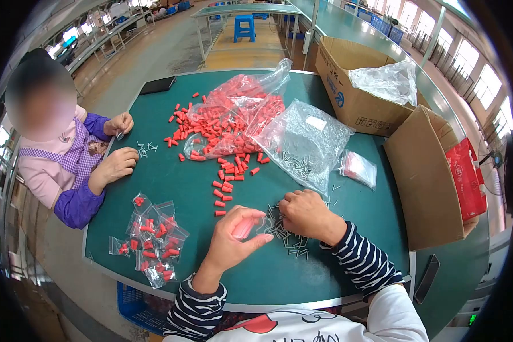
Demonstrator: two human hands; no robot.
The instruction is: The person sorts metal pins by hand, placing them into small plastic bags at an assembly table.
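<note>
My left hand (233, 242) has its thumb and fingers curved around a small clear plastic bag (263, 226), which bulges out between them. To its right, my right hand (309, 213) bends its fingers down into a loose pile of small metal screws (295, 245). Its fingertips are hidden, so what they pinch cannot be made out. Just beyond my hands, red plastic caps (227, 188) lie in a loose trail. A big clear bag of screws (305, 145) rests behind my right hand.
A large bag of red caps (233, 114) spills at the back. Filled small bags (154, 236) lie at left. Across the table, a co-worker's hands (119, 162) are near a few screws (147, 149). Cardboard boxes (419, 176) and a stack of small bags (359, 169) stand at right.
</note>
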